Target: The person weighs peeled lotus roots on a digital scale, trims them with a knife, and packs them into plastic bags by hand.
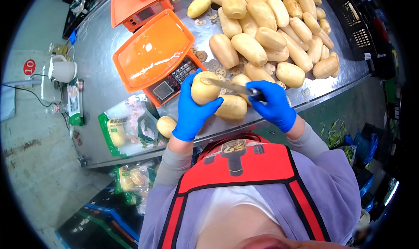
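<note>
My left hand (192, 116), in a blue glove, is wrapped round a peeled lotus root (204, 92) with its cut end facing up. In my gloved right hand (276, 106) is a knife (233, 86) with a dark handle. Its blade points left and its tip meets the top end of the lotus root. Just below the blade lies another lotus root (231, 108) on the metal table (301, 101), and a short piece (166, 126) rests left of my left wrist. Cut slices (221, 72) are scattered behind the knife.
An orange scale (153, 50) stands left of my hands, with a second scale (140, 6) behind it. Many lotus roots (262, 13) are heaped at the back right, beside a black crate (349, 17). Printed plastic bags (131, 127) lie at the table's front left.
</note>
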A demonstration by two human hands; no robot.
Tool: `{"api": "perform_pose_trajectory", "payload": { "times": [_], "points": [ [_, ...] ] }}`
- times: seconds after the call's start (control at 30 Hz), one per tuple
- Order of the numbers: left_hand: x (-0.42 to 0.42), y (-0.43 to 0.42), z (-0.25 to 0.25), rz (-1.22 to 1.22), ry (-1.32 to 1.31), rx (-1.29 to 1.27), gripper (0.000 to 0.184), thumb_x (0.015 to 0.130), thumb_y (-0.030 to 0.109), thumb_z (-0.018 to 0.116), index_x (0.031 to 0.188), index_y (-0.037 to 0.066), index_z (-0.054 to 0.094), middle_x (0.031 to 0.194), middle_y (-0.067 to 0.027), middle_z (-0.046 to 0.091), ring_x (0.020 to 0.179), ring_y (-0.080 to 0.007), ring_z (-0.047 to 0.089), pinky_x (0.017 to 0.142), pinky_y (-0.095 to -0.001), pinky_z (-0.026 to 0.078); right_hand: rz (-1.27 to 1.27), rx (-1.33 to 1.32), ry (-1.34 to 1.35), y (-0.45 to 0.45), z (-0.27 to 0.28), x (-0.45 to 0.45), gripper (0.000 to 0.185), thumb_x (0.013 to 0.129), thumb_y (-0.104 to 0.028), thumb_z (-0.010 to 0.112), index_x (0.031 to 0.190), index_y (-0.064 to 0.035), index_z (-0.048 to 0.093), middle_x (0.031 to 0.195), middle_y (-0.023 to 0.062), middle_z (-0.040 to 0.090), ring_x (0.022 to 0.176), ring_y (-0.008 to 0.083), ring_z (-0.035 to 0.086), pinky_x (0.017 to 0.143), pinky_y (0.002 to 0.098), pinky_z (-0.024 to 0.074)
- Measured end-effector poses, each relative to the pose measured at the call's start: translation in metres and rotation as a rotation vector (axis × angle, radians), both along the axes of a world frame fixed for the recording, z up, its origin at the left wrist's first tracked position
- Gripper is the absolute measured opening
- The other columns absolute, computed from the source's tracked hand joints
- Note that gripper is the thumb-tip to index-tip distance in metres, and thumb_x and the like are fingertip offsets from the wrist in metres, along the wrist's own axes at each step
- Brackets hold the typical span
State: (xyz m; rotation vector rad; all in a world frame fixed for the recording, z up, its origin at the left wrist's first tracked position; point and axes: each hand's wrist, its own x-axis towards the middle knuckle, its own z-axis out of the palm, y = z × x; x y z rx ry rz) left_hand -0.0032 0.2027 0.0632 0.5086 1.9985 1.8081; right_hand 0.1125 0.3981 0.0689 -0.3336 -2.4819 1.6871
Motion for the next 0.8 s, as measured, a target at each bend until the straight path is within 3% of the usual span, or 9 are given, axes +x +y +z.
{"api": "perform_pose_trajectory", "payload": {
  "times": [0.07, 0.17, 0.3, 0.5, 0.6, 0.7, 0.77, 0.8],
  "points": [
    [0.001, 0.000, 0.001, 0.009, 0.037, -0.018, 0.073, 0.061, 0.013, 0.079, 0.121, 0.001, 0.039, 0.114, -0.0120, 0.050, 0.102, -0.0197, 0.052, 0.087, -0.0314, 0.045, 0.102, 0.363, 0.296, -0.011, 0.006, -0.017, 0.034, 0.071, -0.008, 0.062, 0.104, -0.0096, 0.056, 0.076, 0.0074, 0.059, 0.063, 0.0222, 0.059, 0.056, 0.0333, 0.0459],
    [0.003, -0.004, 0.002, 0.030, 0.141, -0.094, 0.074, 0.060, 0.013, 0.079, 0.121, -0.001, 0.039, 0.112, -0.0131, 0.050, 0.100, -0.0210, 0.054, 0.085, -0.0320, 0.046, 0.096, 0.509, 0.269, -0.020, 0.006, -0.024, 0.031, 0.070, -0.011, 0.063, 0.100, -0.0108, 0.058, 0.077, 0.0073, 0.060, 0.065, 0.0274, 0.058, 0.055, 0.0364, 0.0458],
    [0.005, -0.008, 0.000, 0.075, 0.302, -0.128, 0.075, 0.059, 0.012, 0.079, 0.121, -0.002, 0.038, 0.111, -0.0142, 0.050, 0.097, -0.0226, 0.055, 0.083, -0.0327, 0.047, 0.145, 0.487, 0.253, -0.027, 0.016, -0.027, 0.030, 0.069, -0.010, 0.063, 0.099, -0.0115, 0.058, 0.074, 0.0059, 0.059, 0.064, 0.0260, 0.059, 0.054, 0.0367, 0.0454],
    [0.008, -0.012, 0.011, 0.082, 0.286, -0.130, 0.077, 0.059, 0.013, 0.079, 0.121, -0.002, 0.037, 0.112, -0.0145, 0.050, 0.098, -0.0228, 0.056, 0.083, -0.0328, 0.047, 0.148, 0.477, 0.228, -0.034, 0.017, -0.028, 0.025, 0.069, -0.011, 0.064, 0.093, -0.0134, 0.059, 0.072, 0.0055, 0.059, 0.063, 0.0257, 0.058, 0.053, 0.0366, 0.0450],
    [0.010, -0.013, 0.015, 0.085, 0.254, -0.156, 0.079, 0.059, 0.014, 0.080, 0.123, -0.002, 0.036, 0.114, -0.0150, 0.049, 0.100, -0.0226, 0.055, 0.085, -0.0327, 0.047, 0.169, 0.541, 0.216, -0.032, 0.015, -0.028, 0.032, 0.067, -0.005, 0.064, 0.098, -0.0122, 0.057, 0.070, 0.0082, 0.057, 0.064, 0.0274, 0.058, 0.054, 0.0357, 0.0453],
    [0.009, -0.017, 0.016, 0.063, 0.318, -0.163, 0.080, 0.059, 0.014, 0.080, 0.124, -0.001, 0.035, 0.115, -0.0154, 0.049, 0.104, -0.0230, 0.053, 0.087, -0.0332, 0.045, 0.133, 0.600, 0.238, -0.016, -0.009, -0.032, 0.028, 0.069, -0.005, 0.063, 0.096, -0.0109, 0.058, 0.072, 0.0099, 0.059, 0.066, 0.0286, 0.059, 0.056, 0.0355, 0.0465],
    [0.014, -0.020, 0.017, 0.074, 0.256, -0.075, 0.080, 0.060, 0.015, 0.080, 0.124, 0.000, 0.035, 0.116, -0.0152, 0.049, 0.106, -0.0235, 0.052, 0.088, -0.0336, 0.044, -0.180, 0.647, 0.105, 0.017, -0.038, -0.038, 0.015, 0.076, -0.012, 0.059, 0.091, -0.0101, 0.058, 0.076, 0.0088, 0.061, 0.068, 0.0281, 0.060, 0.057, 0.0358, 0.0473],
    [0.016, -0.020, 0.018, 0.093, 0.195, 0.015, 0.080, 0.060, 0.015, 0.080, 0.125, 0.001, 0.035, 0.117, -0.0150, 0.049, 0.107, -0.0239, 0.051, 0.090, -0.0340, 0.043, -0.238, 0.460, 0.092, 0.026, -0.036, -0.035, 0.013, 0.078, -0.012, 0.059, 0.091, -0.0086, 0.057, 0.076, 0.0089, 0.061, 0.068, 0.0250, 0.061, 0.060, 0.0341, 0.0481]
  ]
}}
